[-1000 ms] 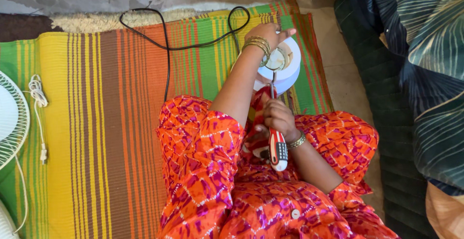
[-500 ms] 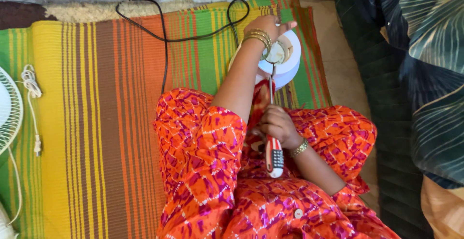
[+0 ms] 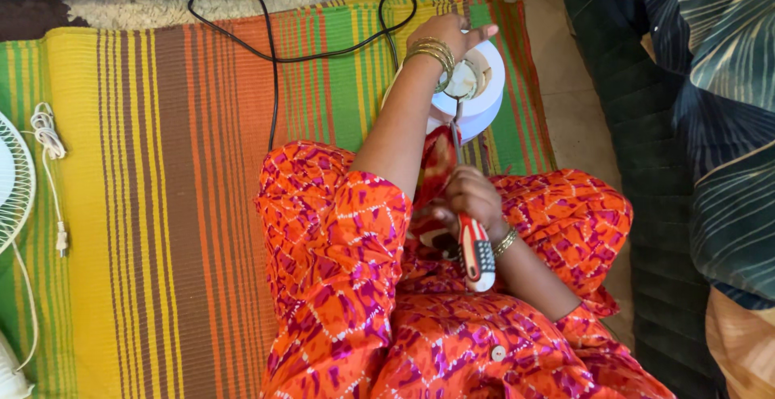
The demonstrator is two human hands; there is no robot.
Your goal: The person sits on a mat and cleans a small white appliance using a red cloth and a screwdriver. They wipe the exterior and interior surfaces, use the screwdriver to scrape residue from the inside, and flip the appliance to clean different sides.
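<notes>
- Striped mat [image 3: 161, 205] in green, yellow, orange and brown, spread across the floor from 9 to 12 o'clock.
- Dark quilted bedding [image 3: 702, 124] with leaf pattern, banked along the 3 o'clock edge.
- Orange and pink patterned clothing [image 3: 347, 286], filling 6 o'clock, knees drawn up.
- White wire fan guard [image 3: 12, 181] at 9 o'clock, white cord [image 3: 50, 144] coiled just beside it.
- Black cable [image 3: 274, 52] looping over the mat toward 12 o'clock.
- White round device [image 3: 484, 96] at 1 o'clock, resting on the mat past the knees.
- Left hand [image 3: 444, 35], bangles at the wrist, fingers closed over the device's top.
- Right hand [image 3: 472, 193] clamped on a screwdriver [image 3: 472, 241], red-and-white handle toward 6 o'clock, metal shaft reaching up to the device's centre.
</notes>
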